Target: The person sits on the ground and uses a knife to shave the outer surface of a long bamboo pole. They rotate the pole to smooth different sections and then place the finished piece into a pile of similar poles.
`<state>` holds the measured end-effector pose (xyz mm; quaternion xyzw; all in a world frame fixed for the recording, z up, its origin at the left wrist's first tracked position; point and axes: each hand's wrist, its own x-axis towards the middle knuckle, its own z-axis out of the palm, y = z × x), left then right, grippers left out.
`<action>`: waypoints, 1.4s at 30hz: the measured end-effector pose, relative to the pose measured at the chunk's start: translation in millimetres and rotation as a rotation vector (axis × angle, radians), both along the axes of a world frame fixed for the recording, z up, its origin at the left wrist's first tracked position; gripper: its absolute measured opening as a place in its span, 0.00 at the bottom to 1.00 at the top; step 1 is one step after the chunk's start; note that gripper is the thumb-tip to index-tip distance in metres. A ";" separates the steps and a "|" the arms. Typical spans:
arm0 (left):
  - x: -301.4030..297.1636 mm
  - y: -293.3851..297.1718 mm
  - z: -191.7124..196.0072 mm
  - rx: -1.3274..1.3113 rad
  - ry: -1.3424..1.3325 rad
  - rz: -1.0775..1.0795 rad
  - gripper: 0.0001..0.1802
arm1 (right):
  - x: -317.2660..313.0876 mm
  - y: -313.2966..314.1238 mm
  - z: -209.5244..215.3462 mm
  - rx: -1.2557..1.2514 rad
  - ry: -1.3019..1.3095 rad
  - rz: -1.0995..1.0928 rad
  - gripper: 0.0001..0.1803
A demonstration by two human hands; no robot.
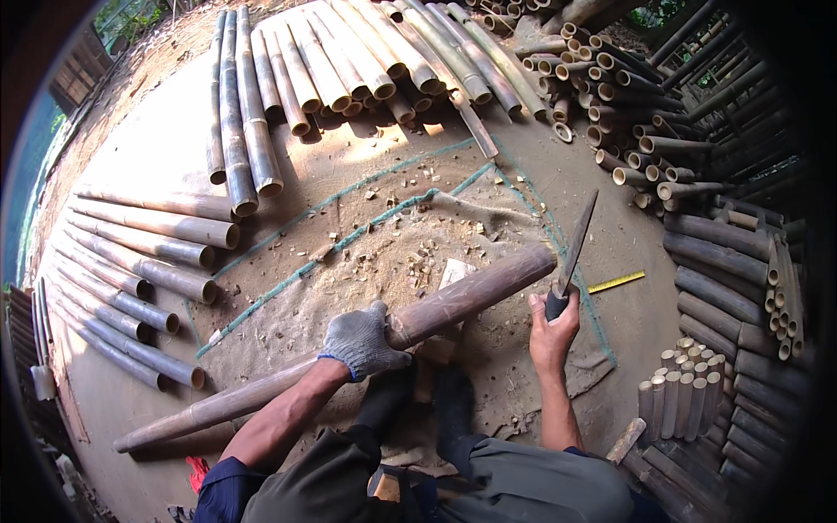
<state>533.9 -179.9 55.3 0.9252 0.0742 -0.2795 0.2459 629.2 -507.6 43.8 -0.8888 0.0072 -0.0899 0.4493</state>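
Observation:
A thick brown bamboo pole (475, 296) lies slantwise across in front of my legs, its near end low at the left and its far end up at the right. My left hand (364, 340), in a grey knit glove, is closed over the pole around its middle. Bare, my right hand (554, 329) grips the black handle of a hand saw (579, 244), whose long tapered blade points up and away. The blade stands just right of the pole's far end; whether they touch I cannot tell. Its teeth are too small to make out.
Sawdust and small bamboo chips cover a cloth (288, 327) with green edging. A yellow measuring tape (616, 281) lies at the right. Bamboo poles (153, 227) fan out left and at the back. Stacked bamboo tubes (649, 148) and short upright pieces (684, 401) stand on the right.

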 end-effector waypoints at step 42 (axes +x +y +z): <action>-38.1 54.9 -5.6 -0.034 0.011 0.237 0.47 | -43.4 69.2 -129.9 0.417 0.237 -0.058 0.32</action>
